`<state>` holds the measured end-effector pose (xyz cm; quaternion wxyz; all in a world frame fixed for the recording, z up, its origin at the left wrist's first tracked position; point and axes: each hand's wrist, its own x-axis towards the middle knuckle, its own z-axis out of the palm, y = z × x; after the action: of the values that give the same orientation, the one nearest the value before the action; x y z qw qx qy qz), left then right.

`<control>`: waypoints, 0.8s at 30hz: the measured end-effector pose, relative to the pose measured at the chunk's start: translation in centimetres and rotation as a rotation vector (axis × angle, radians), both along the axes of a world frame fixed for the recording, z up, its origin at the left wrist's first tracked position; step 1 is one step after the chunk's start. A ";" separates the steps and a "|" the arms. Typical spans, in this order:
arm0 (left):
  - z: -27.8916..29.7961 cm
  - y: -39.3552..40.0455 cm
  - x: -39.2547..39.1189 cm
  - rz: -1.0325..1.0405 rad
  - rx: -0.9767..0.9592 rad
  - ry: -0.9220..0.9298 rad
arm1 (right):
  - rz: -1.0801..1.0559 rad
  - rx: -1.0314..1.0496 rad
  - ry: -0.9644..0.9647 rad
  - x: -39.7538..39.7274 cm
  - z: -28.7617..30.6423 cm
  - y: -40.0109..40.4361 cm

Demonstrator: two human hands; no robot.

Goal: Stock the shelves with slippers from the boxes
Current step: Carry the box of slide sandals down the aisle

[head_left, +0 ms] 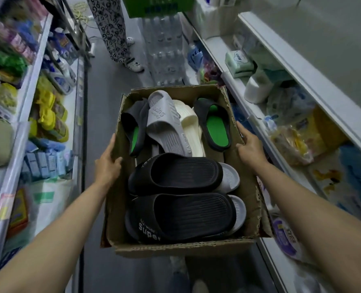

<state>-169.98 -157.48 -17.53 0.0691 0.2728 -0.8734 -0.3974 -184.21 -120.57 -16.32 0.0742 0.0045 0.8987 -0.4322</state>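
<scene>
Carrying the cardboard box (250,208) down the aisle, centre of frame, both hands on it. My left hand (108,163) grips the left wall, thumb hooked over the rim, fingers flat along the outside. My right hand (250,148) grips the right wall the same way, thumb inside, fingers out of view behind the cardboard.

Head view, box contents: two black slippers (175,174) stacked sole-up at the near end with pale ones under them; a grey slipper (166,125), a cream slipper (191,132) and two dark slippers with green insoles (215,125) at the far end.

Progress: looks like barely started. Box near full, no slippers visible on the left shelves (27,98) or right shelves (302,66), which hold other goods. Someone's patterned trouser legs (114,28) stand at top centre, ahead of me. Left to do: set the box down, find the slot, unload every pair.
</scene>
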 end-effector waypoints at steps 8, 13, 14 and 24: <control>-3.9 -2.7 -9.9 0.007 0.010 -0.038 | -0.043 0.001 -0.006 -9.5 -5.0 -3.5; -6.4 -3.6 -13.0 0.039 -0.024 -0.072 | -0.015 0.034 -0.028 -13.0 -8.5 -5.0; -6.9 -3.7 -13.3 0.046 -0.021 -0.080 | -0.013 0.028 -0.044 -13.5 -9.2 -5.3; -8.6 -3.9 -15.2 0.085 -0.022 -0.087 | -0.009 0.056 -0.054 -16.1 -10.9 -6.2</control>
<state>-185.19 -161.34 -26.11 0.0511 0.3259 -0.8676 -0.3721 -200.28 -126.74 -27.25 0.0964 0.0223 0.9081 -0.4069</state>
